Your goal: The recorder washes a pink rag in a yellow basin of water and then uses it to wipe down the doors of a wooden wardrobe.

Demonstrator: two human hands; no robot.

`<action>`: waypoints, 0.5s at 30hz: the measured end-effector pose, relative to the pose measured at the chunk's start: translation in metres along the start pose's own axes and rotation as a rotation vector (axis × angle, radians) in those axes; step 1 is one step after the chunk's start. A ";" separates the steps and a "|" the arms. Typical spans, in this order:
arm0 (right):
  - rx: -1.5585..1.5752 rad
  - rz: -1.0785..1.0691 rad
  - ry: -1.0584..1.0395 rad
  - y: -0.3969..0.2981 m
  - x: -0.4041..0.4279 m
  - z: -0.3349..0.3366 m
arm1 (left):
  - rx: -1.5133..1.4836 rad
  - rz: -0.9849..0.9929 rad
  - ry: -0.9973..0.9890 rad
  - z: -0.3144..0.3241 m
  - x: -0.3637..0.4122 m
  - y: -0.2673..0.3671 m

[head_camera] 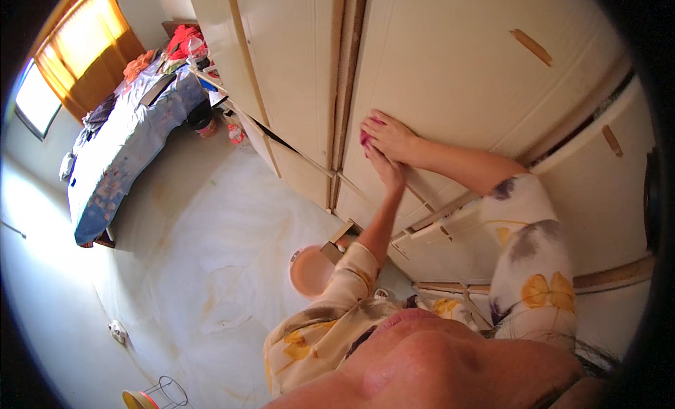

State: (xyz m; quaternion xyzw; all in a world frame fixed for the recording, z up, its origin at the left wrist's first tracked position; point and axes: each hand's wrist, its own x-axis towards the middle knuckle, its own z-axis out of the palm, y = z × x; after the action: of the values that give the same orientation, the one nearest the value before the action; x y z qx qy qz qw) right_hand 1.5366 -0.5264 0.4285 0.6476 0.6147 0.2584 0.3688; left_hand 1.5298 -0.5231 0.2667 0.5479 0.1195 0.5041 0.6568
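A pale cream wardrobe door (pixel 448 55) stands upright before me. My right hand (pixel 391 137) presses flat on it, fingers over a dark pink cloth (pixel 364 138) whose edges show around the fingertips. Just below, my left hand (pixel 387 169) also lies against the door, its fingertips on the lower part of the cloth and its fingers partly under my right hand. Most of the cloth is hidden by the hands. A vertical brown gap (pixel 345 76) runs close to the left of them. Brown worn patches mark the door, one of them a strip (pixel 531 47).
On the pale floor below stand an orange basin (pixel 308 272) and an open cardboard box (pixel 337 243). More cabinet doors (pixel 290 55) continue to the left. Farther off are a bed (pixel 134 129) with clothes on it, a black bucket (pixel 201 116) and a wire stand (pixel 171 392).
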 end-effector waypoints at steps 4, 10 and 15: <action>-0.021 0.177 -0.076 0.006 0.060 0.026 | -0.174 0.034 -0.090 -0.020 0.068 -0.018; 0.050 -0.063 -0.131 -0.034 -0.013 0.015 | 0.336 -0.071 -0.181 -0.031 -0.044 -0.041; 0.074 -0.264 -0.151 -0.069 -0.144 0.008 | 0.265 -0.295 -0.428 -0.003 -0.203 0.025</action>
State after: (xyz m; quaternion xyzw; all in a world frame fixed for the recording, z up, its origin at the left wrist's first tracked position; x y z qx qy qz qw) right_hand 1.4857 -0.6720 0.3859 0.5919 0.6741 0.1356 0.4206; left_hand 1.4205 -0.6850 0.2059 0.6996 0.1216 0.2561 0.6559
